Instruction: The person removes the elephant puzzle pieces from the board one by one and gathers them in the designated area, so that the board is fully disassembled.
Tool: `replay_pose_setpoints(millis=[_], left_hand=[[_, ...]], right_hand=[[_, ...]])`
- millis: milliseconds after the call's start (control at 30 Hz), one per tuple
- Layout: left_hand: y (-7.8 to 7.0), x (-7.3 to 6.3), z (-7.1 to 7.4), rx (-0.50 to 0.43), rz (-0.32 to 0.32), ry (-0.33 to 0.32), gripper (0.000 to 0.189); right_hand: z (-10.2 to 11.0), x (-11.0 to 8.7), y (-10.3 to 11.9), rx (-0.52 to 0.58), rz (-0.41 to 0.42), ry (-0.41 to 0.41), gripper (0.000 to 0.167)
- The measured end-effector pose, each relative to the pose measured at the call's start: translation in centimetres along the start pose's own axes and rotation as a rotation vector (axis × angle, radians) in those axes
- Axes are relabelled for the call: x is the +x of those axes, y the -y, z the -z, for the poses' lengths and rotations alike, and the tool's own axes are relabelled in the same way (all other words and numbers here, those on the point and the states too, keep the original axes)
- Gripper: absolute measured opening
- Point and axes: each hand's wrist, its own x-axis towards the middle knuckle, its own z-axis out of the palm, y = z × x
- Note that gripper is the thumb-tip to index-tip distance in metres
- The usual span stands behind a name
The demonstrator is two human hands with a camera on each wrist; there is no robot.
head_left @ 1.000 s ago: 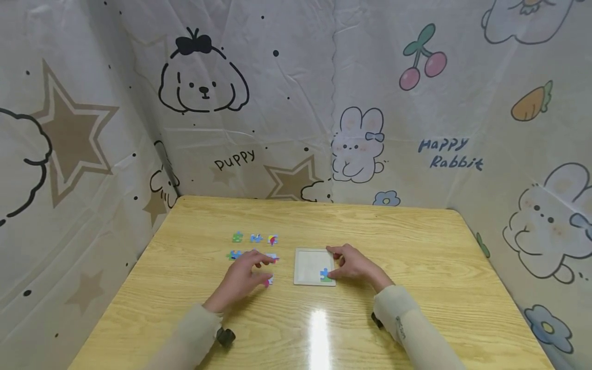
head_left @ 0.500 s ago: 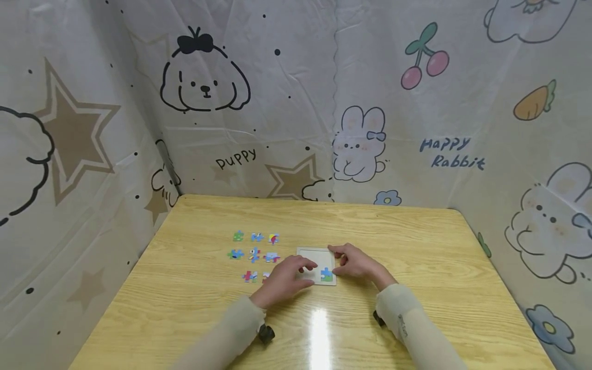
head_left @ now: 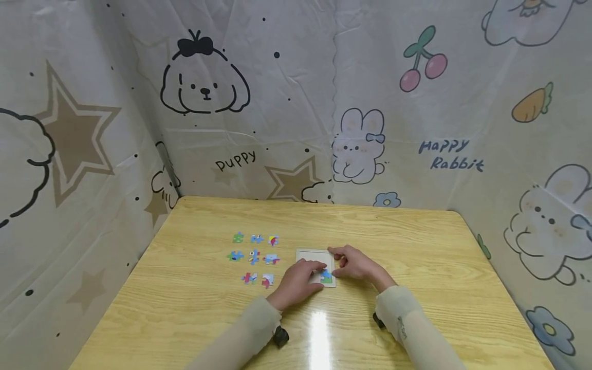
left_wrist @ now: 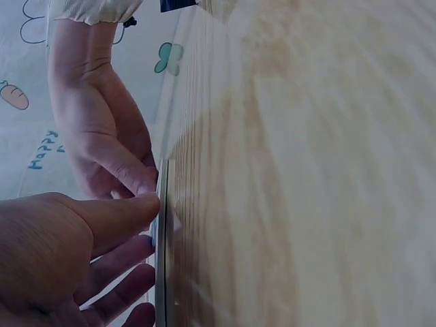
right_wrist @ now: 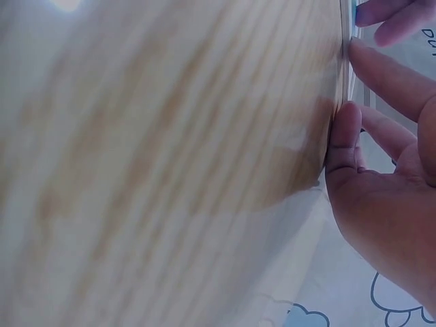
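A pale, square puzzle tray point(head_left: 302, 251) lies on the table with a blue-and-green puzzle piece point(head_left: 327, 280) at its near right corner. My left hand point(head_left: 298, 282) reaches over the tray from the left, index fingertip right at that piece and thumb at the near edge. In the left wrist view, the left hand's thumb point(left_wrist: 122, 218) meets the tray's rim point(left_wrist: 162, 272), with the other fingers loosely bent beyond. My right hand point(head_left: 356, 264) holds the tray's right side, index finger at the far corner and thumb point(right_wrist: 345, 126) lower along the edge.
Several loose puzzle pieces lie in rows left of the tray, among them a green one point(head_left: 238, 238), a red one point(head_left: 250, 278) and a white-and-pink one point(head_left: 267, 279). Printed cloth point(head_left: 296, 103) hangs behind and beside the wooden table point(head_left: 393, 226).
My left hand has moved right, from over the loose pieces to the piece in the tray, uncovering the lower rows. My right hand has stayed at the tray's right edge.
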Motion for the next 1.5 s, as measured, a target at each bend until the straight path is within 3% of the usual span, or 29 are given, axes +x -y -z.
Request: replay_pose_setpoints(millis=[333,633,1000,1500], left_hand=[[-0.3,0.1,-0.2,-0.068,-0.015,-0.024,0.039],[-0.1,0.3,-0.5,-0.139,-0.001,-0.011,0.04],[-0.3,0.6,-0.2,-0.259,0.0,-0.001,0.036],[0.3,1.0,-0.4,-0.302,0.003,-0.003,0.032]], right_hand=[[0.1,0.0,0.2,0.007,0.003,0.009,0.07],[0.2,-0.2,0.1,0.011,0.072,0.046,0.07],[0.4,-0.1,-0.2,0.012,0.066,0.048,0.069],[0.3,0.0,-0.3,0.007,0.042,0.039,0.068]])
